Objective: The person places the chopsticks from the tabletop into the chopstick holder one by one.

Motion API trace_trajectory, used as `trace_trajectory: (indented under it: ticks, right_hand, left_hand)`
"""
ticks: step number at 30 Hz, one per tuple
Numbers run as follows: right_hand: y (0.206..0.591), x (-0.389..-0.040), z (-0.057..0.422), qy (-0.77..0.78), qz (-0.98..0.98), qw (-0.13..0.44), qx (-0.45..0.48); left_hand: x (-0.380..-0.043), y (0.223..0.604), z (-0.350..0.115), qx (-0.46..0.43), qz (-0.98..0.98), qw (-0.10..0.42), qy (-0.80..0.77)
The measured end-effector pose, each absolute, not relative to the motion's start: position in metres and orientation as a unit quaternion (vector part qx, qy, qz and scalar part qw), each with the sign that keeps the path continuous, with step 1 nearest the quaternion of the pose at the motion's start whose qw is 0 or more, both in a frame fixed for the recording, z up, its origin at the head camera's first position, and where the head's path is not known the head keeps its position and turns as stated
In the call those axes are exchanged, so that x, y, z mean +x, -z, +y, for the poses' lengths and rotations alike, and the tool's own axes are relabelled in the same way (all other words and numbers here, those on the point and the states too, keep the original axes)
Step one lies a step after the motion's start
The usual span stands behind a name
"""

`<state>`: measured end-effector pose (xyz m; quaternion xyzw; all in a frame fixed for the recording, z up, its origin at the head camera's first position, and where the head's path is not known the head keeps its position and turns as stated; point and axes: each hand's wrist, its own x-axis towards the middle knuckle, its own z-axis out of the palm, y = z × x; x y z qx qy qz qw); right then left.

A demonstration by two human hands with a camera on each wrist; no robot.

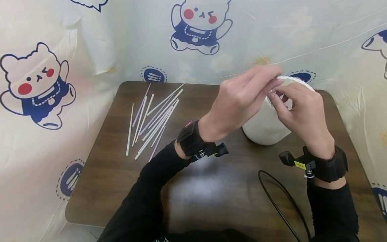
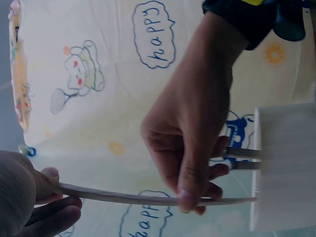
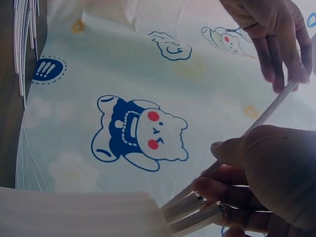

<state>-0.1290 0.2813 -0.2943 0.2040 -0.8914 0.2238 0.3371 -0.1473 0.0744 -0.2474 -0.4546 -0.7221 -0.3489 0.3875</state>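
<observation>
My left hand (image 1: pixel 239 101) pinches the upper end of a thin, pale, slightly bent stick (image 2: pixel 123 197). Lower on the same stick, thumb and fingers of my right hand (image 1: pixel 305 111) grip it just above the rim of a white cylindrical container (image 1: pixel 263 124). In the left wrist view the stick's far end reaches that rim; whether it goes inside is hidden. Two short rods with shiny ends (image 3: pixel 192 205) poke out of the container beside my right fingers. From the head view, both hands cover the held stick and part of the container's mouth.
Several thin white and lilac sticks (image 1: pixel 157 117) lie loosely spread on the left of the brown table (image 1: pixel 99 188). A black cable loop (image 1: pixel 272 198) lies near the right forearm. Printed sheeting (image 1: pixel 127 40) hangs close behind and beside the table.
</observation>
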Motion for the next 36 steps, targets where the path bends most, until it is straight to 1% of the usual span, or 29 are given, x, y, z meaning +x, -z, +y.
trace_trajectory:
  ticks: [8, 19, 25, 32, 36]
  right_hand:
    - [0.295, -0.120, 0.282, -0.263, -0.877, 0.358, 0.183]
    - [0.290, -0.099, 0.280, -0.315, -0.849, 0.390, 0.167]
    - [0.290, -0.087, 0.275, -0.330, -0.842, 0.390, 0.176]
    - [0.290, -0.081, 0.270, -0.346, -0.831, 0.393, 0.189]
    - [0.289, -0.079, 0.267, -0.350, -0.827, 0.394, 0.194]
  left_hand:
    - [-0.162, 0.264, 0.089, -0.458, -0.766, 0.313, 0.324]
    - [-0.184, 0.299, 0.110, -0.457, -0.806, 0.257, 0.274]
    - [-0.191, 0.315, 0.118, -0.460, -0.821, 0.224, 0.253]
    - [-0.196, 0.324, 0.120, -0.467, -0.826, 0.213, 0.232]
    - [-0.196, 0.329, 0.115, -0.462, -0.824, 0.212, 0.251]
